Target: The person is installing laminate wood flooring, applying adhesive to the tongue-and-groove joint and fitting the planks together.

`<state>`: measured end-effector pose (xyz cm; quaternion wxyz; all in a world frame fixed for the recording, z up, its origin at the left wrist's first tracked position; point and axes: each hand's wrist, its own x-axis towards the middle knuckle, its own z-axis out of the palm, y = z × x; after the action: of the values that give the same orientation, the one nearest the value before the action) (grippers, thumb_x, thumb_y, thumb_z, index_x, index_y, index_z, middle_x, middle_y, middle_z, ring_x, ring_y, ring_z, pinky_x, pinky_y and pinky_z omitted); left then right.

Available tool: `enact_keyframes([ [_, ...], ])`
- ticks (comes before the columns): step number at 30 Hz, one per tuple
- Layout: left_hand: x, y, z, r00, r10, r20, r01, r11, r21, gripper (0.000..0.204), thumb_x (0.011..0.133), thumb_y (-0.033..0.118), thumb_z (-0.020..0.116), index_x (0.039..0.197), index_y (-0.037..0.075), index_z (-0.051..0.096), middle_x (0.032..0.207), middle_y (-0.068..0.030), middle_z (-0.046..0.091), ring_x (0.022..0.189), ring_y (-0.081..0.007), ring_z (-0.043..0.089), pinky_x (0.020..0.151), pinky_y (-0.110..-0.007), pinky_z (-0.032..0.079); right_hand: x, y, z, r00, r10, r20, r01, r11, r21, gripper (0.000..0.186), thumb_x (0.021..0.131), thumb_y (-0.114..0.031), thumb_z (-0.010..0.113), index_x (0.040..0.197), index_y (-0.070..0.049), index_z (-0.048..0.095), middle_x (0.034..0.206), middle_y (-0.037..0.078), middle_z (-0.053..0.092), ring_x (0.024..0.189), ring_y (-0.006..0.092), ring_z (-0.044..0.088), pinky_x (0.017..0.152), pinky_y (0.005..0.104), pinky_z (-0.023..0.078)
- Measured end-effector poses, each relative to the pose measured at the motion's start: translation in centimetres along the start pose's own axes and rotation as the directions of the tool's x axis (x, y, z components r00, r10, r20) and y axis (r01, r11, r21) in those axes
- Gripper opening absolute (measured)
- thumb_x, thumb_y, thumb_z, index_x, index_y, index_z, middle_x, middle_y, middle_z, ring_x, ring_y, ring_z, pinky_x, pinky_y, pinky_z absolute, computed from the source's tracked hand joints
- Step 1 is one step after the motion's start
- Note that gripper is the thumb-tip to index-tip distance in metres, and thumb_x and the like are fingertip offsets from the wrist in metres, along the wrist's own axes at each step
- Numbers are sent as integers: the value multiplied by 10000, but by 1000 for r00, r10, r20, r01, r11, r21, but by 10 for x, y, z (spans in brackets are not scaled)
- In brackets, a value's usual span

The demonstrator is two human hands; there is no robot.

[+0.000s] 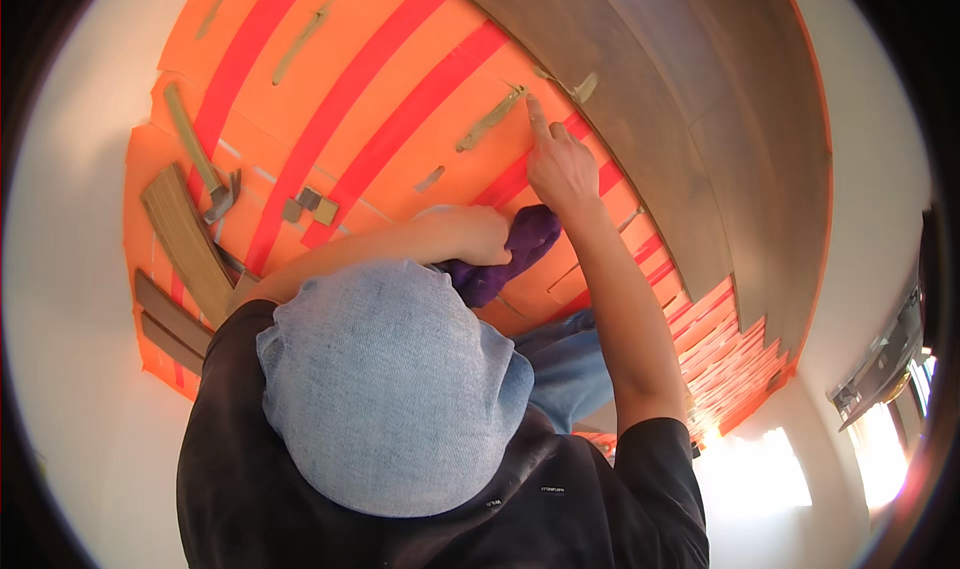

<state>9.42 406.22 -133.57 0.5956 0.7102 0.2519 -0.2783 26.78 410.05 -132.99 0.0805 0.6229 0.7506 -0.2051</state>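
Note:
My right hand (560,169) has its index finger stretched out to the orange underlay (420,149), beside a tan smear (488,121) near the edge of the laid brown planks (700,199); its other fingers are curled and empty. Lower and further left, my left hand (478,237) is closed on a bunched purple cloth (530,237). A rounded light-blue denim shape (385,389), apparently my bent knee, fills the lower middle and hides part of the floor.
Left on the red-striped underlay lie a hammer (183,134), small square blocks (312,205), a light wood board (180,229) and darker strips (165,319). A white wall (70,249) curves along the left. Bright openings and a dark object (880,349) are at the right.

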Motion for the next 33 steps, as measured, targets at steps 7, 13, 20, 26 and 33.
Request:
enact_keyframes([
  [7,3,-6,7,993,-70,-94,70,998,-5,513,915,413,653,1057,-73,734,1017,-291,750,997,-443,730,926,-527,571,-18,2,18,990,131,50,-115,964,-242,736,946,-119,580,1654,-144,381,976,151,648,881,329,701,762,468,578],
  [13,15,-12,8,998,-47,-45,48,999,22,528,876,392,684,1144,-63,685,967,-297,749,951,-461,733,883,-532,578,-31,31,7,998,-30,52,40,982,-185,687,919,-116,613,1590,-92,464,1006,150,652,919,336,696,780,473,564],
  [20,13,-11,5,997,-46,-69,39,995,-92,558,870,391,672,1224,-40,650,954,-297,745,927,-462,732,857,-550,573,27,84,-35,980,152,-126,-139,984,107,692,926,-114,575,1605,-117,443,1075,209,618,980,407,656,892,522,541],
  [26,12,-8,2,994,-87,-62,81,993,-91,601,867,393,676,1281,-39,624,961,-289,744,934,-461,732,854,-546,578,35,90,-32,997,80,1,-80,996,-40,741,934,-104,562,1644,-264,421,1070,167,577,986,352,634,923,491,530],
  [33,12,-5,-1,994,-94,-49,88,989,-116,618,860,392,693,1291,-45,617,972,-285,744,945,-458,731,853,-547,579,19,90,-22,997,36,-74,-33,998,45,692,920,-72,567,1559,-339,557,1031,115,561,998,305,592,892,421,489],
])
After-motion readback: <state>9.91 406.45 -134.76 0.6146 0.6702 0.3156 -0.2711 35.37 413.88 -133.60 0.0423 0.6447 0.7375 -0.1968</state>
